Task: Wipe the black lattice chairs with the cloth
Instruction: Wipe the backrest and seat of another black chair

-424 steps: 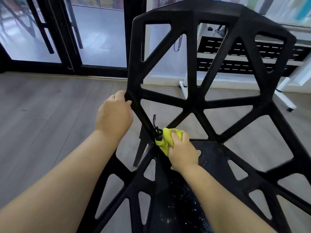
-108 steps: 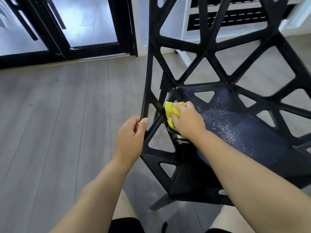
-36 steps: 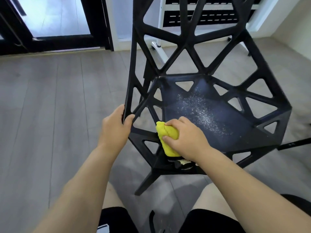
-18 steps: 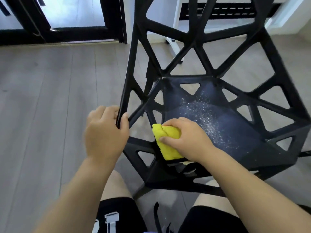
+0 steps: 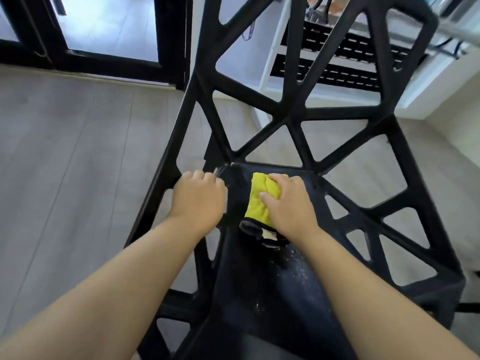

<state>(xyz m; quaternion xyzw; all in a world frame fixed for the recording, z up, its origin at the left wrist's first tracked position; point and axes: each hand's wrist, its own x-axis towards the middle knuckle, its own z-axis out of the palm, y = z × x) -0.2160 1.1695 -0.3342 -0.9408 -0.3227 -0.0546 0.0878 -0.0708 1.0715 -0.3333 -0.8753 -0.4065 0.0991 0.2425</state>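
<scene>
Head view: black plastic lattice chair (image 5: 293, 120) fills the frame from 12 to 5 o'clock, with its back struts at 12 and its dark seat panel (image 5: 293, 281) running down to 6.

- Folded yellow microfibre cloth (image 5: 259, 201) lies on the seat's far-left corner, near frame centre.
- Right hand (image 5: 288, 203) sits on top of the cloth, fingers curled over the far fold and thumb on its face. The grip holds the cloth and presses it onto the seat. Judgement: this keeps the pad folded while it slides.
- Left hand (image 5: 198, 196) is at 9 o'clock of the cloth, just beside it, with its grip closed round the chair's left frame bar. Judgement: it braces the chair against rocking or skidding on the grey wood-plank floor (image 5: 78, 152) under wiping pressure.
- Pale specks lie on the seat at 6 o'clock of the cloth. Judgement: that patch is not yet wiped.

Writing:
- A pale tag at the cloth's dark near hem is too small to read.
- No brand shows on the chair.
- White rack with black perforated shelves (image 5: 337, 55) at 1 o'clock and black-framed glass door (image 5: 109, 27) at 11 carry no legible text.
</scene>
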